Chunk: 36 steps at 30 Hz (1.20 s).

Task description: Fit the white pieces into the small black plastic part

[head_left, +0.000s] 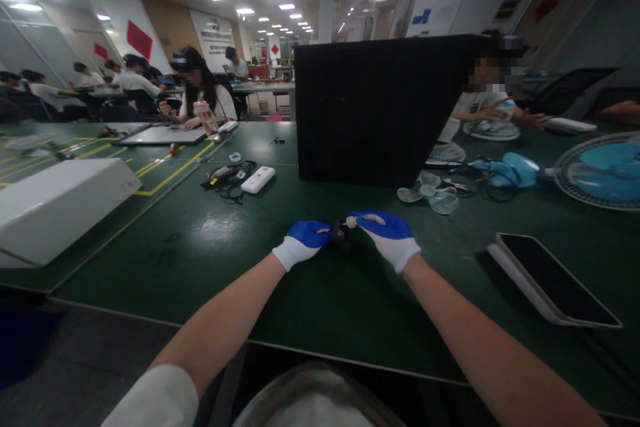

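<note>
Between the fingers of the left hand (306, 238) and right hand (386, 230) sits a small black part (340, 234), over the desk (300, 307). The left fingers pinch it; the right ones curl beside it, their hold unclear. Gloves (395, 244) dulling touch, or uneven pulling, could let it slip.

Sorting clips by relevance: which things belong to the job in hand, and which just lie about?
In hand: small dark part, between left hand and right hand.

Seemingly just lying about: white box; black cables; white device; phone; translucent fan blade (unsure).
</note>
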Motion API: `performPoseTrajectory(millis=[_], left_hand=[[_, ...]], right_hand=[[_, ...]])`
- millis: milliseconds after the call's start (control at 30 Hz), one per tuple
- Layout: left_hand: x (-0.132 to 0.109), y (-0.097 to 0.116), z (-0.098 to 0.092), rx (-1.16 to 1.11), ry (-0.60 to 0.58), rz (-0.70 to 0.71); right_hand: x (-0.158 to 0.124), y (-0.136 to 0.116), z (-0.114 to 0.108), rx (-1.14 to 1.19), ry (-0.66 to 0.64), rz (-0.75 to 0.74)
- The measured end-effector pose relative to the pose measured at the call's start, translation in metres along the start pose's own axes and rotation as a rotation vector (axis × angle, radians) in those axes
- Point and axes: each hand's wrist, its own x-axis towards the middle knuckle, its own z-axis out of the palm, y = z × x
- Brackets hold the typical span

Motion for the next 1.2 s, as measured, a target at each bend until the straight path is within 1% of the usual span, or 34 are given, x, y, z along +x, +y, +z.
performPoseTrajectory(millis=[100, 200, 300, 400, 467, 567, 600, 633, 667, 700, 767, 867, 1000, 1200], left_hand=[[-0.003, 0.005, -0.002, -0.017, -0.028, 0.036], [-0.005, 0.007, -0.003, -0.017, -0.050, 0.049], [-0.004, 0.006, -0.003, -0.014, -0.052, 0.051], [-0.003, 0.004, -0.003, -0.026, -0.050, 0.025], [-0.002, 0.004, -0.004, -0.040, -0.037, -0.002], [-0.002, 0.006, -0.008, -0.047, -0.037, -0.004], [-0.002, 0.005, -0.009, -0.050, -0.046, 0.003], [-0.002, 0.005, -0.010, -0.059, -0.062, 0.011], [-0.001, 0.003, -0.011, -0.075, -0.076, 0.015], [-0.001, 0.001, -0.012, -0.094, -0.089, 0.017], [0.001, -0.003, -0.012, -0.131, -0.100, 0.027], [0.003, -0.007, -0.010, -0.157, -0.085, 0.052], [0.004, -0.006, -0.008, -0.175, -0.076, 0.040], [0.002, -0.004, -0.009, -0.227, -0.081, 0.005]], right_hand=[[0.001, 0.006, 0.002, -0.078, -0.061, 0.050], [0.000, 0.011, 0.006, -0.121, -0.086, 0.063], [0.000, 0.012, 0.008, -0.078, -0.111, 0.049], [0.003, 0.016, 0.005, 0.021, -0.134, 0.028], [0.011, 0.024, -0.001, 0.114, -0.095, 0.065], [0.027, 0.046, -0.022, 0.190, 0.018, 0.211], [0.033, 0.054, -0.030, 0.173, 0.029, 0.266], [0.038, 0.063, -0.039, 0.131, 0.072, 0.305], [0.041, 0.070, -0.047, 0.071, 0.157, 0.331], [0.044, 0.077, -0.053, 0.020, 0.211, 0.327], [0.046, 0.087, -0.061, -0.065, 0.211, 0.311], [0.045, 0.094, -0.062, -0.237, 0.175, 0.305], [0.044, 0.096, -0.057, -0.503, 0.189, 0.317], [0.042, 0.097, -0.058, -0.565, 0.193, 0.289]])
